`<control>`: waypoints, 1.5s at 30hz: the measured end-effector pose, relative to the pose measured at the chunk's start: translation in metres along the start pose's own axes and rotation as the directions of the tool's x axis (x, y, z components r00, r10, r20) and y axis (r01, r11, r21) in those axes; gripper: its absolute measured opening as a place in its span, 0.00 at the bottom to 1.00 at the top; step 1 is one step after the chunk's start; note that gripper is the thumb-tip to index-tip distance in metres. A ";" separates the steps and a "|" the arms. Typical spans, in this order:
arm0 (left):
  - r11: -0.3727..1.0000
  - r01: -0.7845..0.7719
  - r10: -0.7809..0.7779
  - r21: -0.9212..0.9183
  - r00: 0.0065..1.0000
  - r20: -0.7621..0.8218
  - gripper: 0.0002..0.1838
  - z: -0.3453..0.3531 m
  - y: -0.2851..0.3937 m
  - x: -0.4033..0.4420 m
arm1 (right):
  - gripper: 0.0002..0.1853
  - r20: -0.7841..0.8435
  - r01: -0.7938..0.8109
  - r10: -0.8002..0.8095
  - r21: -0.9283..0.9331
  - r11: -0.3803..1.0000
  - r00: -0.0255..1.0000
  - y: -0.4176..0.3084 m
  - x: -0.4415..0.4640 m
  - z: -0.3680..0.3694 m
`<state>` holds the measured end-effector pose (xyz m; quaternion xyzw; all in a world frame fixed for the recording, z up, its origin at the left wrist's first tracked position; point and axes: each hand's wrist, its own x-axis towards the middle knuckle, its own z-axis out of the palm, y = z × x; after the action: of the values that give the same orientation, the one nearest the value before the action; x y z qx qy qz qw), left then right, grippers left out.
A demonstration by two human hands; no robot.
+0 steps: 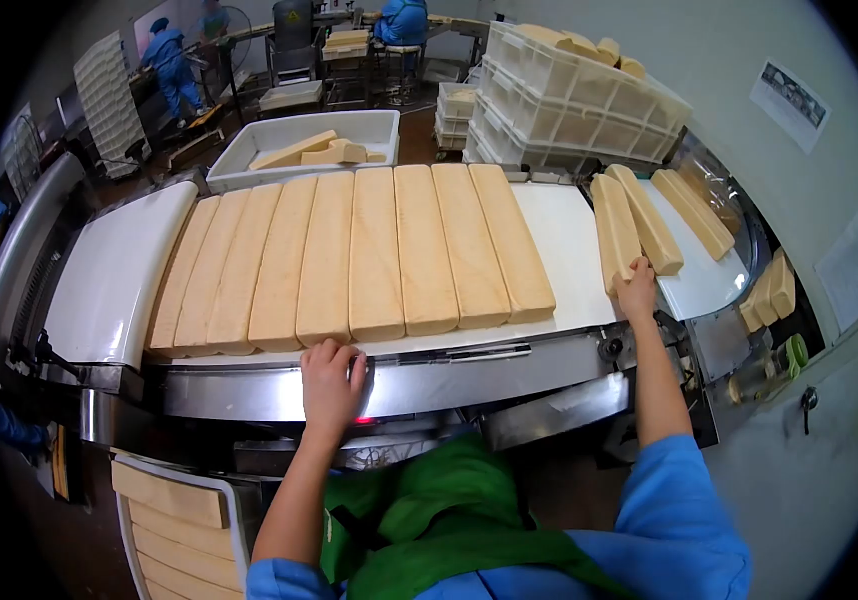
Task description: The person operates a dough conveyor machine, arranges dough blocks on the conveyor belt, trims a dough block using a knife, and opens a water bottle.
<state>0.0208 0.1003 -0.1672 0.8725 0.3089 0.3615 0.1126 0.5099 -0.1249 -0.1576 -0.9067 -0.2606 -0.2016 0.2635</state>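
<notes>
A row of long, pale yellow loaf-like blocks (374, 255) lies side by side on a white conveyor belt (114, 275). My left hand (331, 385) rests at the near ends of the middle blocks, its fingers bent against them and the thumb apart, gripping nothing. To the right, my right hand (637, 295) has its fingers around the near end of a separate long pale block (616, 230). Beside that one lies another such block (646, 220), close to the hand. The undersides of the right fingers are partly hidden.
Behind the belt stands a white tub (299, 130) with loose blocks. Stacked white crates (574, 100) rise at back right. More blocks (694, 213) lie on the right-hand surface. A crate of blocks (174, 520) sits below left. People in blue (171, 65) are farther back.
</notes>
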 end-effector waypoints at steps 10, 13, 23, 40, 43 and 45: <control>0.999 -0.015 0.015 0.029 1.000 -0.003 0.06 -0.001 0.004 -0.001 | 0.37 0.123 0.168 -0.176 0.073 0.983 0.977 -0.031 -0.044 -0.004; 0.999 -0.018 0.019 0.042 1.000 -0.011 0.06 0.000 0.003 0.000 | 0.39 0.113 0.124 -0.130 0.061 0.990 0.985 -0.065 -0.063 0.002; 0.999 0.003 -0.003 0.040 1.000 -0.002 0.06 0.002 0.004 0.000 | 0.34 0.353 0.132 -0.426 0.620 0.773 0.833 -0.081 -0.053 0.005; 1.000 0.007 -0.007 0.022 1.000 -0.002 0.06 0.001 0.001 0.000 | 0.21 -0.044 -0.050 0.048 -0.060 0.997 0.998 0.002 0.003 -0.002; 1.000 -0.004 0.005 0.020 1.000 -0.017 0.06 0.002 0.000 -0.001 | 0.20 -0.024 -0.030 0.030 -0.008 1.000 0.999 0.000 -0.007 -0.011; 1.000 -0.003 0.003 0.029 1.000 -0.005 0.06 0.001 0.002 -0.001 | 0.18 0.097 -0.150 0.122 0.391 0.908 0.988 0.037 0.002 -0.011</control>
<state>0.0220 0.0986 -0.1679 0.8736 0.3131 0.3594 0.0986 0.5304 -0.1574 -0.1623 -0.8569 -0.2412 -0.0939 0.4458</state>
